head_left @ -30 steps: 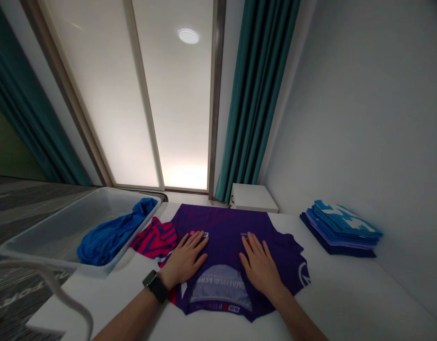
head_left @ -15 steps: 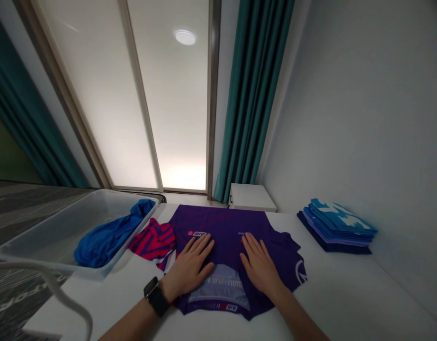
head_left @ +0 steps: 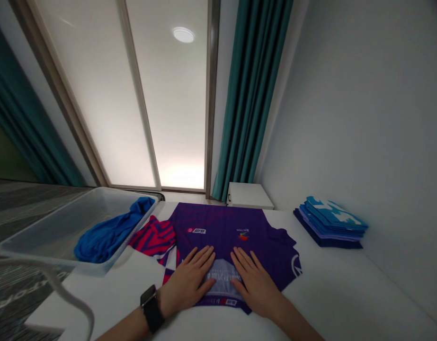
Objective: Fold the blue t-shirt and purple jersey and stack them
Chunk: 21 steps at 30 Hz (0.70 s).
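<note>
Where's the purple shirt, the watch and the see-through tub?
Purple shirt (head_left: 221, 227): head view, on its chest.
Watch (head_left: 153, 316): head view, on its black strap.
See-through tub (head_left: 44, 220): head view, on its rim.

- A folded jersey (head_left: 221, 227) is lying in the middle of the table (head_left: 346, 303), toward its far edge.
- A plastic bin (head_left: 58, 232) is sitting along the table's left edge, by the far left corner, with a shirt (head_left: 108, 234) lying inside it.
- A second shirt (head_left: 155, 237) is lying between the bin and the jersey, touching the jersey.
- A stack of folded shirts (head_left: 328, 225) is sitting toward the far right corner, against the wall (head_left: 360, 118).
- A white cabinet (head_left: 249, 195) is standing just beyond the far edge.
</note>
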Each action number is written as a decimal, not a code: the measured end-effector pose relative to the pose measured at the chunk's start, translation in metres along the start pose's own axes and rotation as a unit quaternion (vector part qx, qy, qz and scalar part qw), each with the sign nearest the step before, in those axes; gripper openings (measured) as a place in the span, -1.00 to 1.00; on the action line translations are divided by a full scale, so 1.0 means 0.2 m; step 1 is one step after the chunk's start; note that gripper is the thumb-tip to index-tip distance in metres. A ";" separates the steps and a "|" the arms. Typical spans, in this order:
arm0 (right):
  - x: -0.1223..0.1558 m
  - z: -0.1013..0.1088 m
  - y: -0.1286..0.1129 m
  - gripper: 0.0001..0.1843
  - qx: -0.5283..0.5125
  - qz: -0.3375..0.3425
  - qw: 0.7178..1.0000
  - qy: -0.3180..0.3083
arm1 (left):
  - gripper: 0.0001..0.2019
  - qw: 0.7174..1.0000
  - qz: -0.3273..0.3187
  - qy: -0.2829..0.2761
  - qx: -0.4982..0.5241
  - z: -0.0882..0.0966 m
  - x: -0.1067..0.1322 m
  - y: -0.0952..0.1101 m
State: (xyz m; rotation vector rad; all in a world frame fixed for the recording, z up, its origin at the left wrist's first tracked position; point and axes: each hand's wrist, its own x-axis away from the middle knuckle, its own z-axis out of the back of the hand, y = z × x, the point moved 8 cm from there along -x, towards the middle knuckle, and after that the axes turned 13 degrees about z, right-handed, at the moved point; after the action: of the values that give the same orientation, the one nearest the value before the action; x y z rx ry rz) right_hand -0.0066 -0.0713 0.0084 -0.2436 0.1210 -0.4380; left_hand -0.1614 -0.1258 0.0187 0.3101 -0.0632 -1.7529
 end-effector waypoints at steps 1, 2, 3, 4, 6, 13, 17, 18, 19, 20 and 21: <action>0.02 -0.01 -0.02 -0.33 -0.005 0.004 1.000 -0.004 | -0.38 1.000 -0.002 -0.005 0.000 0.00 0.02 0.01; 0.04 -0.02 -0.04 -0.33 -0.008 0.008 1.000 -0.007 | -0.38 1.000 -0.003 -0.009 0.000 0.00 0.04 0.01; 0.05 -0.02 -0.06 -0.34 -0.010 0.013 1.000 -0.006 | -0.38 1.000 -0.004 -0.012 -0.001 0.00 0.05 0.02; 0.07 -0.03 -0.07 -0.34 -0.009 0.017 1.000 -0.003 | -0.38 1.000 -0.006 -0.012 -0.001 0.00 0.07 0.03; 0.09 -0.04 -0.09 -0.35 -0.007 0.022 1.000 0.008 | -0.38 1.000 -0.008 -0.007 -0.001 0.00 0.09 0.04; 0.09 -0.02 -0.09 -0.38 -0.051 0.022 0.998 0.018 | -0.43 1.000 0.001 -0.027 -0.008 0.03 0.04 0.07; 0.11 0.06 0.00 -0.44 -0.111 -0.024 0.990 0.082 | -0.49 1.000 -0.011 -0.025 0.009 0.08 -0.07 0.17; 0.12 0.08 0.03 -0.46 -0.109 -0.034 0.988 0.103 | -0.50 1.000 -0.017 -0.021 0.013 0.08 -0.11 0.21; 0.14 0.10 0.07 -0.48 -0.098 -0.039 0.987 0.122 | -0.51 0.999 -0.025 -0.015 0.017 0.09 -0.15 0.24; 0.15 0.12 0.11 -0.50 -0.081 -0.041 0.986 0.140 | -0.53 0.999 -0.034 -0.008 0.022 0.10 -0.19 0.28; 0.16 0.14 0.15 -0.52 -0.060 -0.043 0.985 0.155 | -0.55 0.999 -0.043 0.000 0.026 0.10 -0.24 0.31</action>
State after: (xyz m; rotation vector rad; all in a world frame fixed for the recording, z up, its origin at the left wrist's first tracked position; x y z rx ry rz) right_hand 0.0397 -0.0528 0.0254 -0.2976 0.4446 -0.5534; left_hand -0.0988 -0.0948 0.0589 0.3550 -0.0981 -1.8387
